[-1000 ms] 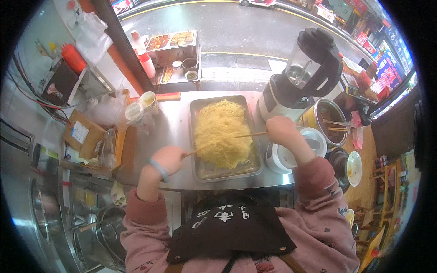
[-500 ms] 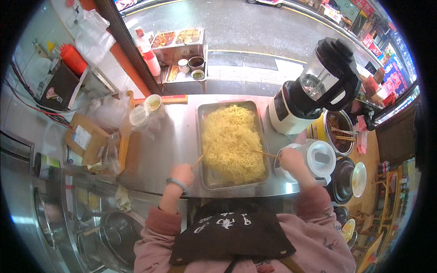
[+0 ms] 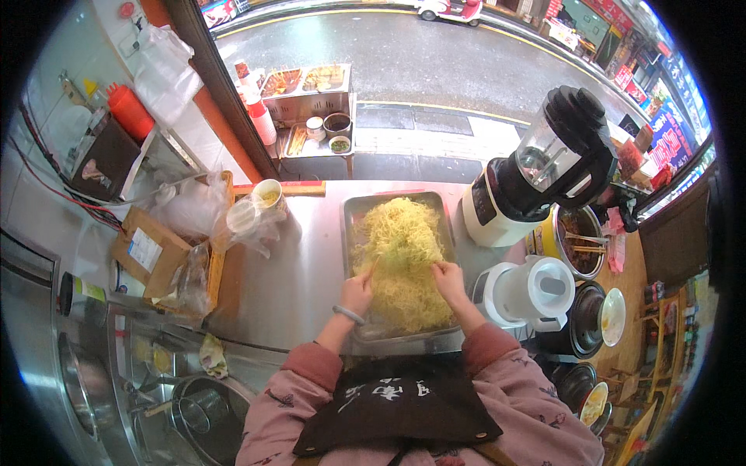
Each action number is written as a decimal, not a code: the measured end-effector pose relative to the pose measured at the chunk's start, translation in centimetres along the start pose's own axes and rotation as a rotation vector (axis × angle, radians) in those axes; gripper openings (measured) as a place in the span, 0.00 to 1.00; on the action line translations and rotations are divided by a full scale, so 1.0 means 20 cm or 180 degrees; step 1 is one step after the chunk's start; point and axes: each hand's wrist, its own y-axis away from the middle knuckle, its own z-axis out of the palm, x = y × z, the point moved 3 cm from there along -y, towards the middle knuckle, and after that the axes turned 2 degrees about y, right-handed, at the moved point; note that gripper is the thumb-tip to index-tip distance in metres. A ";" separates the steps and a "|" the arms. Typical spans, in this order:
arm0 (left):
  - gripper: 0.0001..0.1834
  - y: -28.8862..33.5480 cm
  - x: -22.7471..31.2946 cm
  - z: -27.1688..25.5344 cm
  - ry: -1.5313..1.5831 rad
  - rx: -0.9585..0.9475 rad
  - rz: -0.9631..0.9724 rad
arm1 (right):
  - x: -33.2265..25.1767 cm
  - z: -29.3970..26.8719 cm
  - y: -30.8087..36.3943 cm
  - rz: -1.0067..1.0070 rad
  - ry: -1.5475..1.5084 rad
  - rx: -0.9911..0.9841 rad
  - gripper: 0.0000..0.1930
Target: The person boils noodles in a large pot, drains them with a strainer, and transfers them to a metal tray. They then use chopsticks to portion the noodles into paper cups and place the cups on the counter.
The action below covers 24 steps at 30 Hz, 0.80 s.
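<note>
A heap of yellow noodles (image 3: 404, 241) lies in a rectangular metal tray (image 3: 351, 208) on the counter in front of me. My left hand (image 3: 357, 295) is closed at the left side of the heap, around a thin wooden chopstick (image 3: 374, 269) whose far end goes in among the strands. Opposite it, my right hand (image 3: 451, 283) is also closed at the heap's right side. The chopstick in that hand barely shows, mostly covered by fingers and noodles. Strands between the two hands look blurred and bunched up.
Right of the tray stand a blender (image 3: 505, 202) and a white kettle (image 3: 536, 291), with a large pot (image 3: 558, 233) of dark food behind. A paper cup (image 3: 269, 194) and plastic bags sit left. Beyond the counter, a food cart (image 3: 311, 101) stands by the street.
Both hands have moved inward over the tray, from outside its two edges to the sides of the heap. The noodles between them have bunched up.
</note>
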 end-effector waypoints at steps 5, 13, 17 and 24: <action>0.16 0.05 0.24 -0.17 0.0180 0.0055 0.0353 | -0.24 -0.25 0.01 -0.0515 0.0082 -0.0107 0.09; 0.16 0.02 0.68 -0.53 0.0493 -0.0128 0.0326 | -0.74 -0.67 0.00 -0.1365 0.0517 0.0066 0.08; 0.16 -0.01 0.91 -0.73 0.0392 0.0133 0.0781 | -1.01 -0.86 -0.01 -0.1482 0.0387 0.0101 0.08; 0.14 -0.07 1.18 -0.93 -0.0142 -0.0129 0.0981 | -1.22 -1.01 0.02 -0.1756 0.0901 0.0326 0.10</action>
